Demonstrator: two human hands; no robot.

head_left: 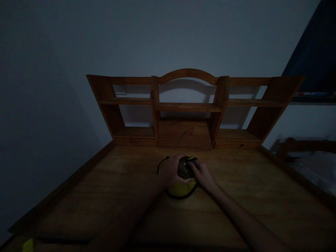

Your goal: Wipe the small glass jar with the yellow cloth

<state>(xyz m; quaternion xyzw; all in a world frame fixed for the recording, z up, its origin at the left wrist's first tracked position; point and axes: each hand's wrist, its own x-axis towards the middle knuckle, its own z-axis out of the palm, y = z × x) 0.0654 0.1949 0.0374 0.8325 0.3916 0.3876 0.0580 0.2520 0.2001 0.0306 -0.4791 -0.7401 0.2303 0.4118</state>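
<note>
A yellow pouch with black trim (181,190) lies on the wooden desk (105,196), near its middle. Both my hands rest on it. My left hand (172,171) curls over the pouch's left side, fingers bent round a small dark object (184,168) on top. My right hand (202,174) comes in from the right, its fingers pinched on the same dark object. The room is dim and what that object is cannot be made out.
A wooden hutch (187,106) with open shelves stands at the back of the desk against a pale wall. A raised rim runs along both desk sides. A small yellow thing (28,245) sits at the near left corner. Blurred furniture shows at the far right (301,147).
</note>
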